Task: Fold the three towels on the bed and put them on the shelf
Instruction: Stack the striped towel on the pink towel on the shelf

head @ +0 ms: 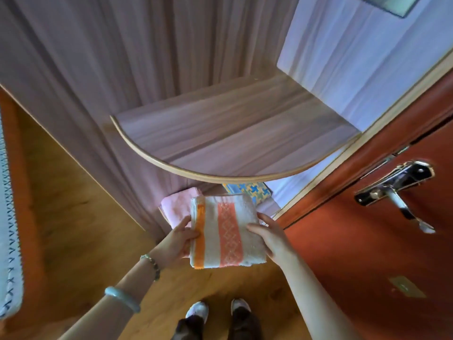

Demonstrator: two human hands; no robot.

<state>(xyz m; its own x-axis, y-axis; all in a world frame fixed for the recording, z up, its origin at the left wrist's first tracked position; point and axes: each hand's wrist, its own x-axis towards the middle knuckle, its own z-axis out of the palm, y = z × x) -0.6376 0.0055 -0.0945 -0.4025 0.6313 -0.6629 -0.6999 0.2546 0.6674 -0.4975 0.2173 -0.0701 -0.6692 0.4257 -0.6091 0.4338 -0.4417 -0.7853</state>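
I hold a folded white towel [226,231] with an orange stripe and a salmon patterned band in front of me. My left hand [180,238] grips its left edge, thumb on top. Gripping the right edge is my right hand [269,235]. The towel hangs just in front of a lower shelf [272,206], mostly hidden. On that lower shelf lie a folded pink towel [177,207] at the left and a folded blue-and-yellow patterned towel [250,191] at the right. Above them juts a rounded wooden shelf [232,141], bare on top.
A red-brown door [367,241] with a metal handle [394,190] stands close on the right. The wardrobe's wood-grain side [98,69] rises at the left of the shelves. The edge of the bed cover [9,241] shows at far left. My feet stand on wooden floor [78,217].
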